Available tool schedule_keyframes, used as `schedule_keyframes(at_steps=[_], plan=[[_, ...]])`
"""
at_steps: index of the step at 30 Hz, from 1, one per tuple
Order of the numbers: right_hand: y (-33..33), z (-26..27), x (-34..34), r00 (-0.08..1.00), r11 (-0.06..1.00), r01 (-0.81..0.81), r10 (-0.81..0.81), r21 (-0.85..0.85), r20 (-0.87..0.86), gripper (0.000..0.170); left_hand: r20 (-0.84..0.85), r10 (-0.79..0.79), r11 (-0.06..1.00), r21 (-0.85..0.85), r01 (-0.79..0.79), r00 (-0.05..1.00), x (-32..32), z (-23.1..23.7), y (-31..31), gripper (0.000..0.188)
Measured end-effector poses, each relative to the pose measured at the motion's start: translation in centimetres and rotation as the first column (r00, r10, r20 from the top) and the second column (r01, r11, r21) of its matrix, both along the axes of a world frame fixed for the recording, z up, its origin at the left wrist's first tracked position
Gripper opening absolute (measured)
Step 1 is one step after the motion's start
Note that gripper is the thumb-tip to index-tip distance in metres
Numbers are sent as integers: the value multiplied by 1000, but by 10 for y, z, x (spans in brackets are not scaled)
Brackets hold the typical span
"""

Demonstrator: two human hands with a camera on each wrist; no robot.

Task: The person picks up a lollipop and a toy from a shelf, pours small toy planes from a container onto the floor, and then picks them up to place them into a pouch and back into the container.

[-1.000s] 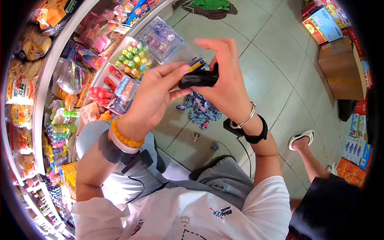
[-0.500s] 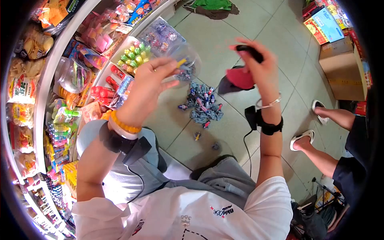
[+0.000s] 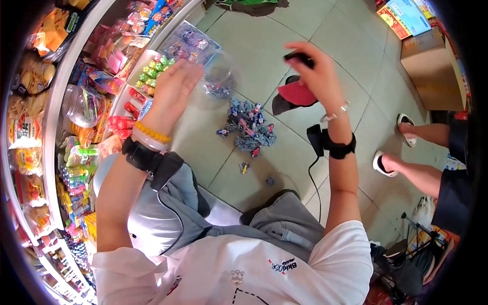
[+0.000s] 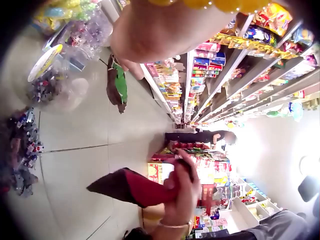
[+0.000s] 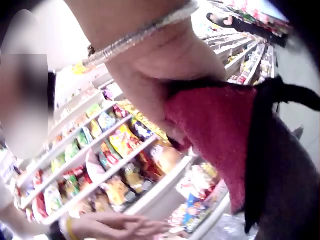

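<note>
- A cardboard box (image 3: 427, 76) stood on the tiled floor (image 3: 351, 46).
- A blue carton (image 3: 410, 16) sat just beside the box.
- A green cloth (image 3: 256, 4) lay well left of it.
- A snack shelf (image 3: 47, 127) stood farther left.

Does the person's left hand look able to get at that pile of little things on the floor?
Probably yes: the left hand looks empty, and nothing visible covers the pile; it would just need to reach down.

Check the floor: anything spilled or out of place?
Yes: a loose heap of small grey-blue pieces lies on the bare floor tiles near the clear container, with two strays apart from it. Odd because it's uncontained: perhaps spilled, perhaps deliberate.
</note>
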State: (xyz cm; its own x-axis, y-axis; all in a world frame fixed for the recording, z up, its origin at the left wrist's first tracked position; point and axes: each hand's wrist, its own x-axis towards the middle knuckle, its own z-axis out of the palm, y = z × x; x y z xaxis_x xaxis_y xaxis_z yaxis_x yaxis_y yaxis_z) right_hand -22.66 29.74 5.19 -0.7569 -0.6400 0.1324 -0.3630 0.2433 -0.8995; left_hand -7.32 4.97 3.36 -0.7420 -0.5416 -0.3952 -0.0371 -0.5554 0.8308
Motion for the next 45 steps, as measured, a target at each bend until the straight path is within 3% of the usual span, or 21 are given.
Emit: schedule_keyframes(at_steps=[1,3,5,11,12,19,20,23,24,27,28,31,32,35,38,41,42,45], plan=[[0,-25,-7,990,985,-83,99,150,-102,28,-7,-11,1000,3,11,1000,0,6,3,45],[-2,-89,-18,903,820,-208,371,533,-219,28,6,-29,1000,4,29,1000,4,12,11,44],[-4,-140,-14,844,611,-281,524,740,-112,31,-6,-73,997,27,73,997,9,14,11,43],[-16,-238,25,843,629,-215,506,747,-184,29,31,-151,988,30,150,988,24,31,29,45],[-20,-242,27,834,564,-231,535,793,-137,38,30,-165,986,28,164,986,24,31,29,44],[-23,-261,29,849,638,-132,468,758,-246,25,23,-225,974,31,224,974,27,28,27,41],[-25,-259,27,864,588,-153,470,794,-181,29,33,-228,973,46,227,973,29,29,27,40],[-16,-264,22,929,705,-121,328,699,-170,34,26,-214,976,48,213,976,31,32,27,39],[-15,-253,19,966,698,-141,254,702,-58,41,25,-218,975,46,217,976,31,33,28,39],[-7,-254,4,987,865,-144,160,480,7,36,46,-264,963,64,261,963,35,32,32,39],[-8,-237,1,988,908,-152,137,390,65,40,58,-296,954,68,292,953,37,31,32,40],[-13,-168,-6,983,963,-178,182,200,-4,42,163,-395,917,20,397,904,34,34,31,43],[-16,-140,-4,971,972,-231,227,44,75,42,215,-429,899,8,438,877,33,35,35,44],[-19,-56,10,947,948,-318,319,20,-29,42,233,-428,844,-242,478,873,31,40,51,48],[-20,6,31,952,952,-305,304,33,27,41,170,-442,795,-381,472,881,30,57,64,44],[-23,29,49,945,934,-320,302,-160,-127,40,68,-497,771,-424,476,865,32,67,66,39],[-24,29,52,953,937,-293,270,-191,-141,40,26,-457,797,-433,422,889,33,78,71,31],[-19,41,59,956,941,-279,254,-193,-146,40,-53,-436,801,-478,361,898,36,88,74,36]])
